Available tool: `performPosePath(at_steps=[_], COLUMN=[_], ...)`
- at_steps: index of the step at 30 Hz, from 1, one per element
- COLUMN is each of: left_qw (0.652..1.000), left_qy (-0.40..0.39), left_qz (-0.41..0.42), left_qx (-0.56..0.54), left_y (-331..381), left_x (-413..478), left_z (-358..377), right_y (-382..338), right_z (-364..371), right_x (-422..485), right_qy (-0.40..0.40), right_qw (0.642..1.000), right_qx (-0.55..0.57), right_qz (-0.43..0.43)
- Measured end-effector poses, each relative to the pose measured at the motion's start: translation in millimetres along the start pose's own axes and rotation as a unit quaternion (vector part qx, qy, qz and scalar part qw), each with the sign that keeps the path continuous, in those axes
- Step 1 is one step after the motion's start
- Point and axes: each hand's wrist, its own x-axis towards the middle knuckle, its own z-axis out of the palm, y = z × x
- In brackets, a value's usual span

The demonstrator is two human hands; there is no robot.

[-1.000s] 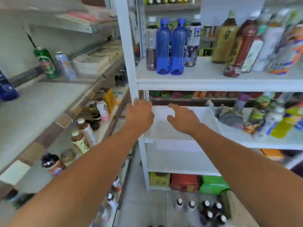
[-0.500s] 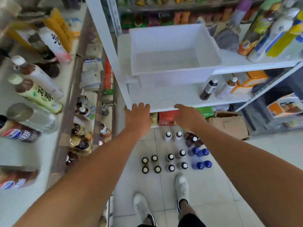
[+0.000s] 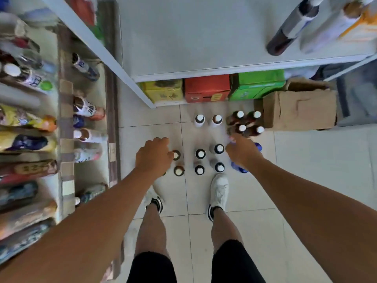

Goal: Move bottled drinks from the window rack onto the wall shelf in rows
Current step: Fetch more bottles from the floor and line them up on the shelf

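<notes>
So the drinks aren't on any shelf right now, a whole bunch are standing upright on the tiled floor (image 3: 306, 180) in little clusters. Two brown bottles (image 3: 179, 170) sit nearest the left hand (image 3: 153, 156), then a square of four black-capped bottles (image 3: 201, 154) in the middle. Two white-capped bottles (image 3: 199, 119) stand further back, and four dark reddish bottles (image 3: 257, 114) are right against a cardboard box (image 3: 299, 107).

The person is bent over them, white sneakers (image 3: 219, 190) planted just behind the rows. The left hand has its fingers curled down, thumb right beside the cap of one brown bottle. Honestly can't tell if it's got hold of anything underneath. The right hand (image 3: 241, 153) hangs over a couple of blue bottles (image 3: 240, 169), and it's blurry, so I can't tell its grip either.

Behind the bottles the white shelf unit (image 3: 224, 70) has a yellow box (image 3: 163, 90), a red box (image 3: 207, 88) and a green box (image 3: 257, 84) tucked under its lowest board. More drinks sit on the tiled ledge (image 3: 66, 127) off to the left.
</notes>
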Motion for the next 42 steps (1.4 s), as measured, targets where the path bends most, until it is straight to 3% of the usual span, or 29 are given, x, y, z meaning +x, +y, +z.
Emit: performPosePath(at_steps=[8, 17, 24, 33, 42], left_qw=[0.998, 0.987, 0.970, 0.913, 0.912], left_qy=[-0.030, -0.019, 0.011, 0.072, 0.047], left_qz=[0.053, 0.055, 0.066, 0.062, 0.056], left_qx=[-0.025, -0.153, -0.232, -0.397, -0.403], left_y=[-4, 2, 28, 39, 16], left_x=[152, 295, 354, 408, 345], left_z=[109, 218, 269, 309, 284], right_y=[36, 59, 80, 87, 84], right_z=[68, 137, 165, 185, 168], right_x=[157, 314, 365, 407, 330], right_qy=[0.041, 0.059, 0.091, 0.150, 0.157], right_qw=[0.998, 0.990, 0.982, 0.944, 0.947], right_qx=[0.043, 0.097, 0.149, 0.292, 0.278], right_qz=[0.029, 0.083, 0.073, -0.032, -0.019])
